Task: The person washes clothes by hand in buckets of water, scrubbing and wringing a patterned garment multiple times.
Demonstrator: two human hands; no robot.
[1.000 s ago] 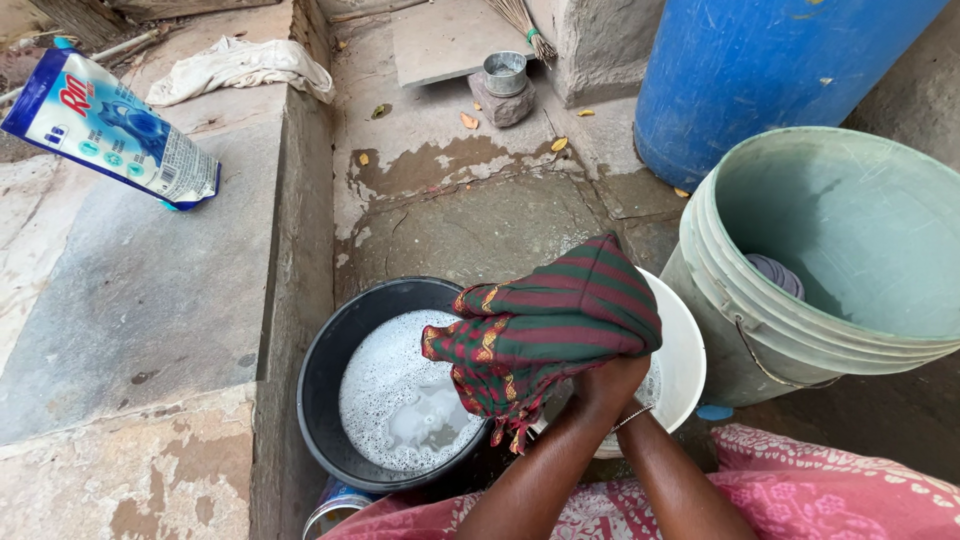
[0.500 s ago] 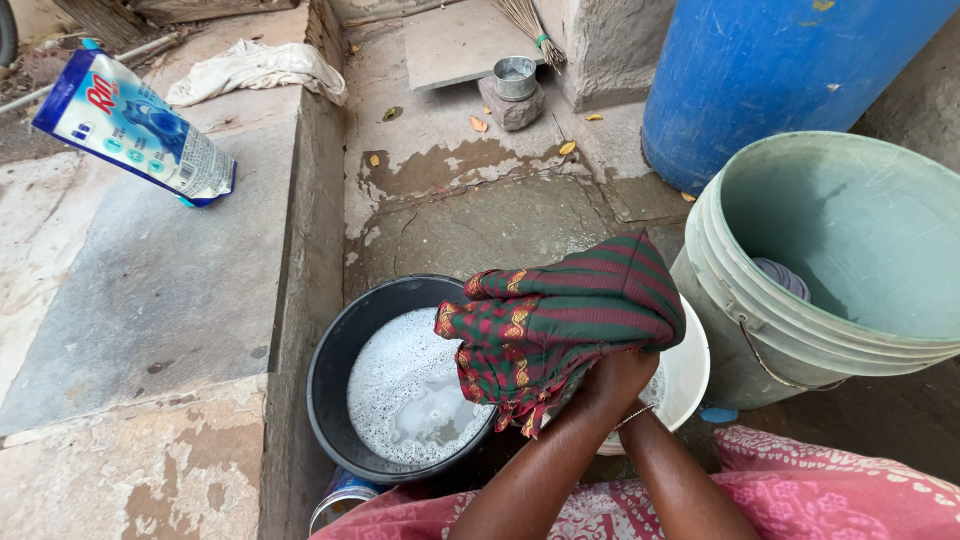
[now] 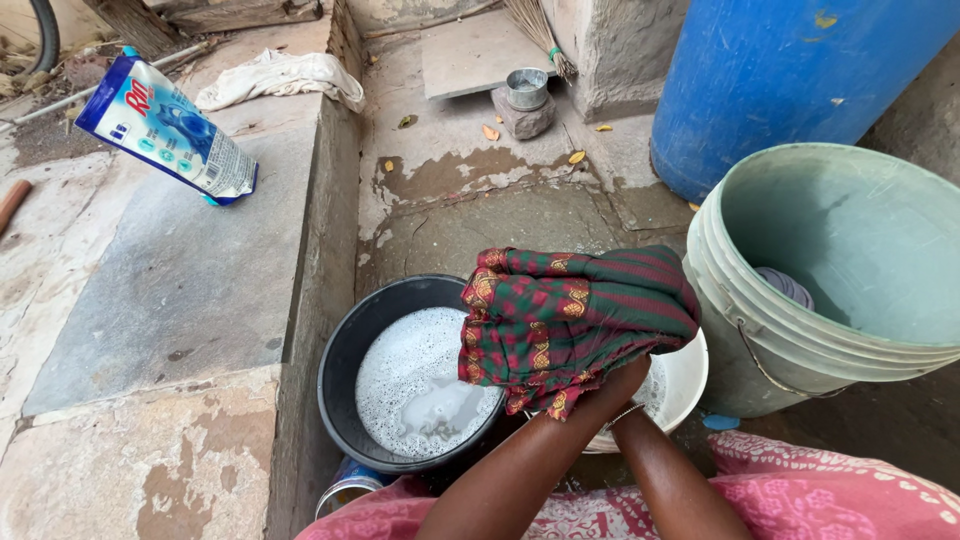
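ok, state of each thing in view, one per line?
striped cloth: bunched, held up over the basins
hands: both gripping the cloth from beneath
black basin: holds foamy water
white basin: mostly hidden
green bucket: upright, open, cloth inside
detergent pouch: propped on the slab
steel cup: upright on a stone

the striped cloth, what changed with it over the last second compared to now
The green and red striped cloth has been gathered and spread wider in both hands, its gold-patterned border now hanging down over the soapy black tub. The left hand and right hand kept their grip under it. The tub, white basin and pale green bucket stayed put.
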